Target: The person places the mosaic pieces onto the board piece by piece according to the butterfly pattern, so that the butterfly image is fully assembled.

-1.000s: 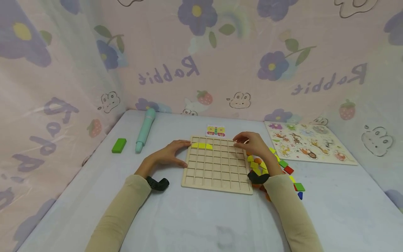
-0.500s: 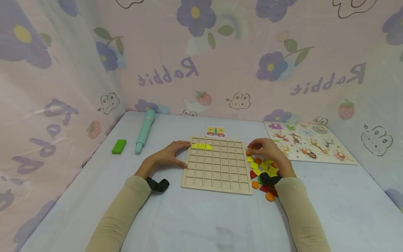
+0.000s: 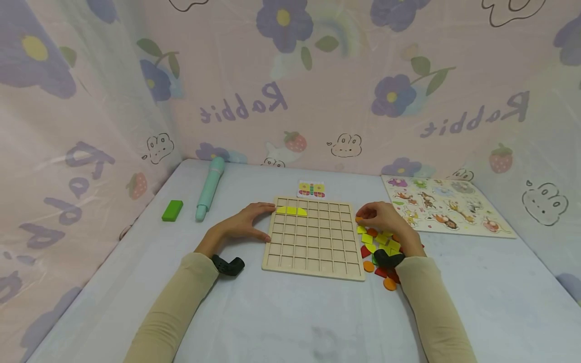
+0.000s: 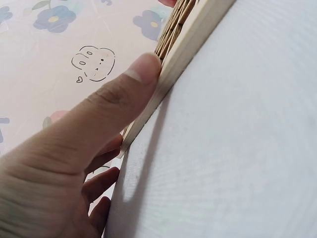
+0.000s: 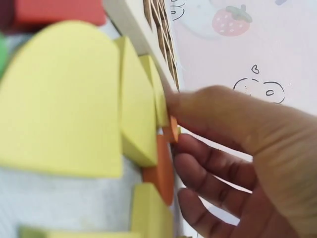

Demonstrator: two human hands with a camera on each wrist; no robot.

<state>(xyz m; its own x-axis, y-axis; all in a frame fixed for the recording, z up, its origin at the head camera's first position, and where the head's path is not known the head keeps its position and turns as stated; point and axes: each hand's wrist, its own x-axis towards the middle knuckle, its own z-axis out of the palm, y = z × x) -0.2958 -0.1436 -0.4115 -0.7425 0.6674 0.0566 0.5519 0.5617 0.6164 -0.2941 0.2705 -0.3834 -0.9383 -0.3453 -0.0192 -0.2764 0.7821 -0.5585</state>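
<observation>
A square wooden grid board [image 3: 313, 247] lies on the white table, with yellow pieces [image 3: 291, 210] in its top left cells. My left hand [image 3: 240, 222] rests at the board's left edge, fingers at the far corner and thumb further down the side. In the left wrist view the thumb [image 4: 143, 69] presses the wooden rim. Beside the board's right edge, my right hand [image 3: 386, 217] pinches a small orange piece [image 5: 171, 130] between thumb and fingertips. Around and under that hand lie loose yellow blocks [image 5: 138, 106], orange discs [image 3: 368, 266] and red pieces [image 3: 381, 272].
A small butterfly picture card [image 3: 311, 189] lies behind the board. Off to the left are a mint green microphone-shaped stick [image 3: 210, 189] and a green block [image 3: 172, 210]. An animal puzzle board [image 3: 445, 206] lies at the back right. Printed curtains [image 3: 317, 101] surround the table.
My right hand has moved from over the board's top right corner to the loose pieces on the right, and its fingertips have closed on an orange piece. The left hand has stayed put.
</observation>
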